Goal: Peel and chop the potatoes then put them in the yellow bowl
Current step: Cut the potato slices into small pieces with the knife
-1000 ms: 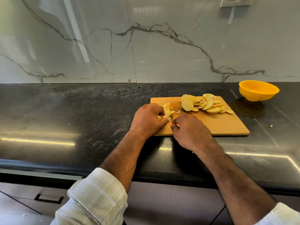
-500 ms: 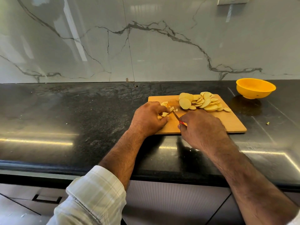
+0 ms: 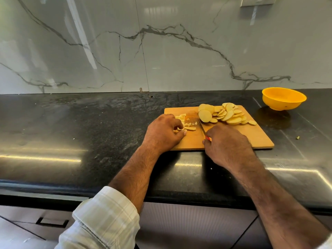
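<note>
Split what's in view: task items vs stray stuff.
Task items:
- round pale potato slices
- small chopped potato pieces
- rectangular wooden chopping board
- red-handled knife, gripped by the right hand
- left hand, resting on the chopped pieces
- round yellow plastic bowl, nothing visible in it

Stray:
- small greenish scrap on the black stone counter
- wall socket plate

I see black polished worktop (image 3: 71, 126), marble-veined wall panel (image 3: 161, 51) behind it. Small green scrap (image 3: 297, 137) on worktop at right. Cabinet drawer with recessed handle (image 3: 52, 222) below, wall socket (image 3: 257, 0) top right.
</note>
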